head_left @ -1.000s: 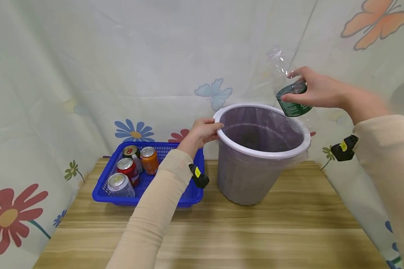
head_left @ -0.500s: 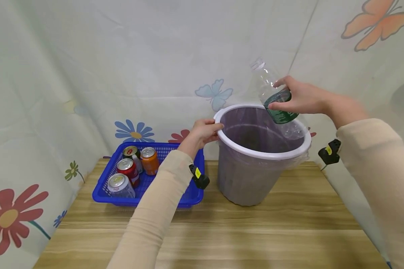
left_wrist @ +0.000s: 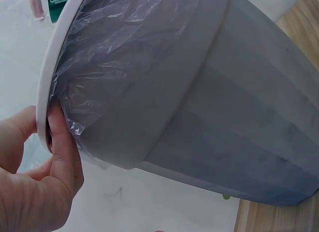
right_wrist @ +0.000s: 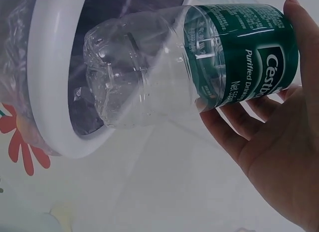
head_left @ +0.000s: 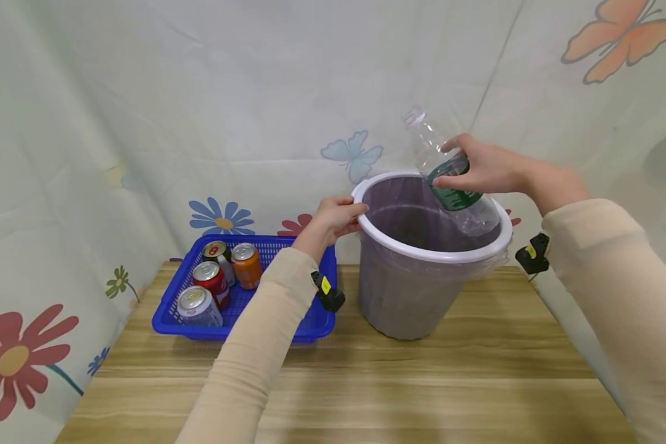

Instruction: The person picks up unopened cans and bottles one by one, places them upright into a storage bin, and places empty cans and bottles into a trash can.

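A clear plastic water bottle (head_left: pixel 455 196) with a green label is gripped by my right hand (head_left: pixel 491 165) around the label. The bottle tilts, its capless neck up and to the left, its base over the mouth of a grey trash can (head_left: pixel 405 296). In the right wrist view the bottle's base (right_wrist: pixel 114 75) overlaps the can's opening. My left hand (head_left: pixel 335 217) pinches the can's white rim (head_left: pixel 422 251) on its left side. Thin, translucent bag film (left_wrist: pixel 99 77) lines the can and folds over the rim. Left fingers (left_wrist: pixel 62 147) press the film under the rim.
Left of the can, a blue plastic basket (head_left: pixel 244 336) holds several drink cans, including an orange can (head_left: pixel 246 266) and a red can (head_left: pixel 212 283). Both stand on a wooden table (head_left: pixel 399 388). A patterned curtain (head_left: pixel 266 92) hangs close behind.
My right hand has moved left and down with the bottle, bringing its base from beside the rim to over the can's opening. My left hand stays on the rim.
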Motion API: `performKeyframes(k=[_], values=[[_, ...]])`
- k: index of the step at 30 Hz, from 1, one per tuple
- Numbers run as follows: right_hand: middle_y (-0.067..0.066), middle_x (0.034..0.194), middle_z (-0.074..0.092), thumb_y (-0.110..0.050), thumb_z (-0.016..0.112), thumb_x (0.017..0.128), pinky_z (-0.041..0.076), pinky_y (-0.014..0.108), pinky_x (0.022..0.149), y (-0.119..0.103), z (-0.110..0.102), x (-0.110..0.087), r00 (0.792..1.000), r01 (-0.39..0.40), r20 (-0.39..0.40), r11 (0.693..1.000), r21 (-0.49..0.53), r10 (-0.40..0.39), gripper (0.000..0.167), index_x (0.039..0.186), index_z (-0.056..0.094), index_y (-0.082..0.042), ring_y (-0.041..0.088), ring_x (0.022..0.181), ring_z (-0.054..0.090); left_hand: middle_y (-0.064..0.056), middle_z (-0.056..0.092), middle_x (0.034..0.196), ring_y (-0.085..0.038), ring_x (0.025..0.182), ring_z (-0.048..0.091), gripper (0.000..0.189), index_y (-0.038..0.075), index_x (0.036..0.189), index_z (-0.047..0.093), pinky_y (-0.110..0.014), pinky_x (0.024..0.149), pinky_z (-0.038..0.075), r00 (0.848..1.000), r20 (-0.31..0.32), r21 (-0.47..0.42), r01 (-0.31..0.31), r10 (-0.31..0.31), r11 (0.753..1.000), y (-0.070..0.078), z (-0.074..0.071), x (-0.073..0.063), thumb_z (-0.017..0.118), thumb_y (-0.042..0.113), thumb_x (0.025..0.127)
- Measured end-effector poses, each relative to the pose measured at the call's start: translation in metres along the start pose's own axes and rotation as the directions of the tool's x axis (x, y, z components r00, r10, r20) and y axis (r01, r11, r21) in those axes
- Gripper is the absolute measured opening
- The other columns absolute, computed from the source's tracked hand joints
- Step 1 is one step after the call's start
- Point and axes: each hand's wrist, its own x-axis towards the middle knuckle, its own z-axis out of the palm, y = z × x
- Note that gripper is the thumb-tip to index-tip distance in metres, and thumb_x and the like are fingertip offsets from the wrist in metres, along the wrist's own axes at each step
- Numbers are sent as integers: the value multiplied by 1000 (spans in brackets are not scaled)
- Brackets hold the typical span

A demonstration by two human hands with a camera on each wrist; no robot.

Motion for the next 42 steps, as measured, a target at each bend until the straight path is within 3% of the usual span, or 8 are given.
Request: performKeyframes(k=[13,21,33,42], values=[[25,127,44,-49,59,84,42,52,92,4,8,4,1000,5,26,1000,-6,-5,79,141,21,-9,36,112,48,-13,62,105,-15,75,62,42,5,125,53,-27,74,55,1000,14,-11,-4,4,1000,1,2,1,64,15,86],[26,128,45,-47,60,84,43,51,90,8,14,4,999,22,33,1000,-4,-22,79,140,22,-8,36,111,50,-9,62,95,-14,74,62,41,5,124,54,-26,72,55,1000,13,-10,-4,4,1000,0,4,2,65,15,85],[26,129,43,-47,61,83,39,55,92,9,20,4,999,25,30,999,-20,-24,80,141,20,-10,41,114,46,-11,62,100,-15,74,62,41,5,124,53,-27,74,55,1000,11,-14,2,-1,1000,1,4,1,64,14,86],[25,133,42,-42,62,85,39,54,95,11,24,4,997,58,46,997,44,-60,80,144,15,-12,42,120,45,-10,62,100,-15,76,62,41,5,124,53,-27,74,55,1000,10,-5,-2,3,1000,0,3,0,64,15,86]])
